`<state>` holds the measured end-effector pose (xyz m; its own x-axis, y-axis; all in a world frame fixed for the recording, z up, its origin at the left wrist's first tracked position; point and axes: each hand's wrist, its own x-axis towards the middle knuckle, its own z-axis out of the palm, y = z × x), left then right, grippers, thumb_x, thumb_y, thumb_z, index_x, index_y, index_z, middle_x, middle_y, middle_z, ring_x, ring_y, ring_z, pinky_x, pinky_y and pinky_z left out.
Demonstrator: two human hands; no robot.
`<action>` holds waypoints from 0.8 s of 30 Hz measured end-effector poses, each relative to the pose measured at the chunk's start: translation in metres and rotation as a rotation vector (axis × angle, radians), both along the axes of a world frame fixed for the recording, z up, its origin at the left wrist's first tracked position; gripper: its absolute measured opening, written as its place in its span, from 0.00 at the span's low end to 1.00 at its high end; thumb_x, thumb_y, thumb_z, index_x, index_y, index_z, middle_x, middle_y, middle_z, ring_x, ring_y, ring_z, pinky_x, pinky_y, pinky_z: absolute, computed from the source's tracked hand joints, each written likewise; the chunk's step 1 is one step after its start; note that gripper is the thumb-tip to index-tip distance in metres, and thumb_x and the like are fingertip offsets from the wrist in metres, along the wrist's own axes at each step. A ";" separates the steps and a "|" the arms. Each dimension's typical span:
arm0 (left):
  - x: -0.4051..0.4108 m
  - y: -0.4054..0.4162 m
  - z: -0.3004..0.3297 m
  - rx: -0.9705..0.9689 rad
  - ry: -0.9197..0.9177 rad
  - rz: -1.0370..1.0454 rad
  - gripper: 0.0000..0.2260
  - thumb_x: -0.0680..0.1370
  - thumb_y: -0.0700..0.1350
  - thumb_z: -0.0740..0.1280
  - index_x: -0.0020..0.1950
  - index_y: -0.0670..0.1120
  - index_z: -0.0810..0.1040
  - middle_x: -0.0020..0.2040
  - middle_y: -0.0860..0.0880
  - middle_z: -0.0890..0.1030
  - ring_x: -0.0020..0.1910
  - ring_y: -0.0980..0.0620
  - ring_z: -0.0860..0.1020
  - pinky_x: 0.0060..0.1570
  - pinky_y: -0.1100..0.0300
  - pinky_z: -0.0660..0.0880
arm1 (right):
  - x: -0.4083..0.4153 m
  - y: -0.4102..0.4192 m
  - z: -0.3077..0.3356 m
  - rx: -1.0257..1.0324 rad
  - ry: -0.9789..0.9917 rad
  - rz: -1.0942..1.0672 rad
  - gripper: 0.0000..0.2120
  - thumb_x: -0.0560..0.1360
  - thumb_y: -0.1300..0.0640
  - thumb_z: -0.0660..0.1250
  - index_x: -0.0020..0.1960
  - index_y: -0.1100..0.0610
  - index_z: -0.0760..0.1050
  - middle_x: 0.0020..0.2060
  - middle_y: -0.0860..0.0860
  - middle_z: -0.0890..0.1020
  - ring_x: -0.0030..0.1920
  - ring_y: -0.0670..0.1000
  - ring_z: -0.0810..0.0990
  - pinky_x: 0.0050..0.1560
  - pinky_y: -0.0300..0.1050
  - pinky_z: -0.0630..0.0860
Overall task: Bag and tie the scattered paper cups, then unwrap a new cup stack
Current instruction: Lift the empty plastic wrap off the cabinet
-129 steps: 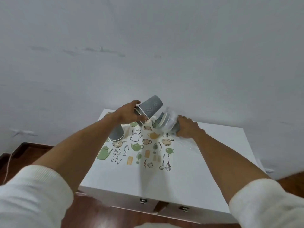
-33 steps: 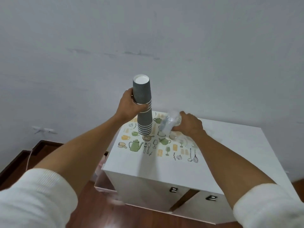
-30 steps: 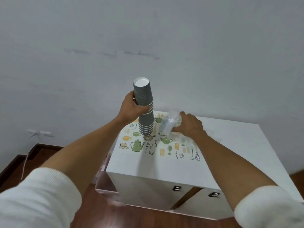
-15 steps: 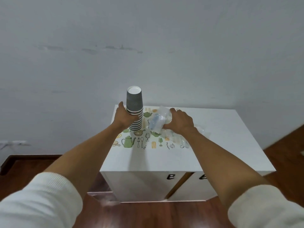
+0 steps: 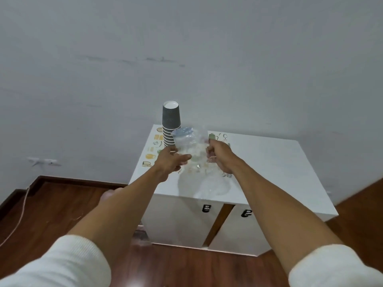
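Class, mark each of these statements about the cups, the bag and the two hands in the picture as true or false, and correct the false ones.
1. The cup stack stands upside down on the cabinet. True.
2. The left hand grips the cup stack. False: it holds the clear plastic bag; the stack stands alone.
3. The right hand holds the bag too. True.
4. The cups are red. False: they are dark grey.
5. The bag lies flat on the floor. False: both hands hold it above the cabinet.
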<state>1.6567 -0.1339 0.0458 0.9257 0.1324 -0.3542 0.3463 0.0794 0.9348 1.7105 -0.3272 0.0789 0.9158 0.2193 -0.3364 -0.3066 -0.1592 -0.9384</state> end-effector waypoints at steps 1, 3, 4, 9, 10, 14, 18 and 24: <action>-0.005 0.000 0.000 0.001 -0.027 0.039 0.23 0.69 0.39 0.81 0.61 0.41 0.76 0.48 0.44 0.86 0.45 0.47 0.86 0.47 0.53 0.81 | -0.004 -0.001 -0.004 0.031 0.003 0.008 0.09 0.77 0.63 0.60 0.50 0.54 0.78 0.33 0.50 0.74 0.33 0.49 0.70 0.45 0.50 0.72; -0.014 0.005 -0.002 0.012 -0.062 0.051 0.14 0.71 0.35 0.78 0.54 0.40 0.78 0.43 0.43 0.85 0.42 0.47 0.86 0.42 0.56 0.82 | -0.007 -0.006 -0.011 0.036 -0.042 0.049 0.13 0.77 0.65 0.68 0.58 0.52 0.74 0.39 0.51 0.78 0.36 0.49 0.74 0.46 0.47 0.75; -0.023 0.010 -0.002 0.029 -0.068 0.046 0.11 0.72 0.34 0.77 0.51 0.41 0.79 0.42 0.43 0.84 0.42 0.46 0.86 0.42 0.57 0.82 | -0.013 -0.009 -0.020 0.042 -0.044 0.041 0.17 0.76 0.66 0.71 0.62 0.53 0.74 0.44 0.52 0.80 0.39 0.49 0.76 0.46 0.46 0.76; -0.050 0.034 -0.002 0.080 -0.092 -0.006 0.03 0.79 0.35 0.70 0.49 0.42 0.81 0.43 0.45 0.83 0.42 0.47 0.85 0.43 0.54 0.83 | -0.034 -0.012 -0.038 0.195 0.127 0.038 0.15 0.74 0.65 0.74 0.59 0.55 0.79 0.49 0.55 0.78 0.47 0.53 0.74 0.47 0.60 0.83; -0.055 0.038 -0.002 0.090 -0.087 -0.003 0.04 0.80 0.35 0.68 0.48 0.41 0.82 0.44 0.44 0.83 0.42 0.48 0.85 0.44 0.53 0.83 | -0.039 -0.008 -0.041 0.247 0.165 0.083 0.21 0.73 0.67 0.75 0.62 0.54 0.76 0.52 0.57 0.78 0.50 0.54 0.74 0.48 0.63 0.83; -0.069 0.065 0.006 0.079 -0.062 0.007 0.09 0.83 0.35 0.64 0.50 0.41 0.83 0.47 0.43 0.86 0.44 0.46 0.86 0.42 0.53 0.83 | -0.050 0.020 -0.037 0.278 0.179 0.257 0.29 0.72 0.73 0.71 0.67 0.50 0.75 0.57 0.59 0.82 0.53 0.58 0.82 0.44 0.54 0.82; -0.075 0.096 0.017 -0.051 -0.060 0.073 0.12 0.82 0.34 0.61 0.50 0.41 0.84 0.53 0.38 0.84 0.47 0.42 0.86 0.41 0.52 0.82 | -0.056 0.061 -0.022 0.263 0.089 0.228 0.16 0.77 0.75 0.63 0.56 0.57 0.80 0.50 0.57 0.83 0.39 0.51 0.84 0.35 0.45 0.79; -0.075 0.166 0.019 -0.516 0.200 -0.055 0.28 0.77 0.63 0.61 0.68 0.44 0.74 0.67 0.35 0.75 0.62 0.29 0.77 0.54 0.27 0.74 | -0.056 0.136 -0.006 0.201 -0.035 0.084 0.10 0.79 0.72 0.64 0.55 0.65 0.82 0.47 0.58 0.84 0.45 0.56 0.82 0.46 0.49 0.80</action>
